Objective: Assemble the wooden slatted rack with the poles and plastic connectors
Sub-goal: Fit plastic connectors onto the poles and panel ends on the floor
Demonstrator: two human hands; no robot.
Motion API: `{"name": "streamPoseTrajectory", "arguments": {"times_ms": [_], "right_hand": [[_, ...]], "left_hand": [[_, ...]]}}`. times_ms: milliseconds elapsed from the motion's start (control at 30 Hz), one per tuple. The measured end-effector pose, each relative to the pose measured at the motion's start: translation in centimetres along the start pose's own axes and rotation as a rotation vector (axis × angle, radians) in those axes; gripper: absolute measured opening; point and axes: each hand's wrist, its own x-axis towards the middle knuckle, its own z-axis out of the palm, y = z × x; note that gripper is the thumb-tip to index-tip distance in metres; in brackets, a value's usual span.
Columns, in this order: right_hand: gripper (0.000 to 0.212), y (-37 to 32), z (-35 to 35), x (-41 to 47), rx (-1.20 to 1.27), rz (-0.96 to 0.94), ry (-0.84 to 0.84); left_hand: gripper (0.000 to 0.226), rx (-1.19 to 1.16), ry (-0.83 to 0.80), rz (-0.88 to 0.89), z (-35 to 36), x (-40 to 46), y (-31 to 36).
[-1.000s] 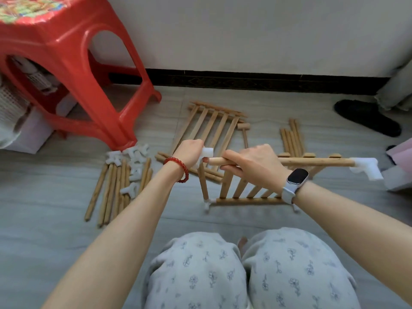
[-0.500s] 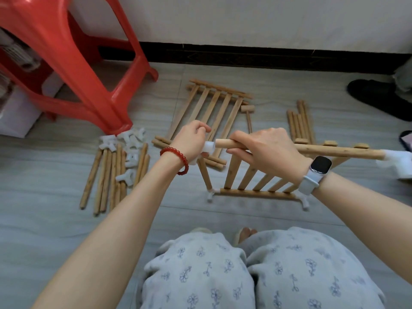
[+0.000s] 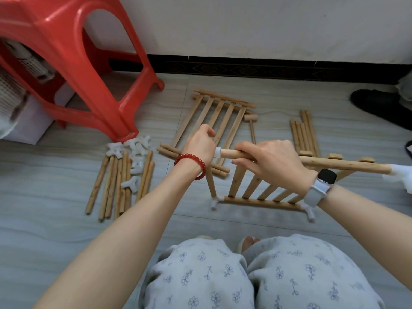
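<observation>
Wooden pole (image 3: 334, 164) lies across the standing slatted rack (image 3: 256, 190), gripped by the right hand (image 3: 272, 161); the left hand (image 3: 200, 144) apparently pinches the white connector (image 3: 218, 152) at its end, fingers curled.

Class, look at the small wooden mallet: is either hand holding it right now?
No. The mallet lies on the floor beside the flat slatted panel, while the right hand grips the pole.

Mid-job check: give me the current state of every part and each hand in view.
Left hand: grips white plastic connector.
Right hand: grips round wooden pole, held level.
White plastic connector: on the pole's left end.
Upright wooden slatted panel: standing, connectors on bottom corners.
Flat wooden slatted panel: lying on floor.
Small wooden mallet: lying unused.
</observation>
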Motion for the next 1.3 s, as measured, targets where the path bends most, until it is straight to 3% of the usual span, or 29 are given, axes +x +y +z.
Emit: {"name": "streamPoseTrajectory", "arguments": {"times_ms": [433, 633, 733, 800, 933, 1300], "right_hand": [[0.041, 0.3, -0.1, -0.1, 0.050, 0.015, 0.004], [0.030, 0.7, 0.0, 0.5, 0.042, 0.042, -0.137], [0.019, 0.7, -0.2, 0.7, 0.053, 0.025, -0.184], [0.014, 0.7, -0.5, 1.0, 0.056, -0.006, -0.215], [0.010, 1.0, -0.7, 1.1, 0.080, -0.043, -0.196], [0.011, 1.6, -0.1, 1.2, 0.154, -0.038, -0.101]], "left_hand": [[0.026, -0.074, -0.070, 0.002, 0.2, -0.1, 0.1], [0.027, 0.165, -0.212, -0.069, -0.4, 0.9, 2.1], [0.037, 0.261, -0.134, -0.056, 0.1, 1.2, 2.2], [0.044, 0.182, -0.077, -0.060, 0.4, 1.1, 1.9], [0.040, 0.027, -0.051, -0.096, 0.5, 0.7, 1.7], [0.028, 0.028, -0.011, -0.029, 1.5, 1.4, 1.8]]}}
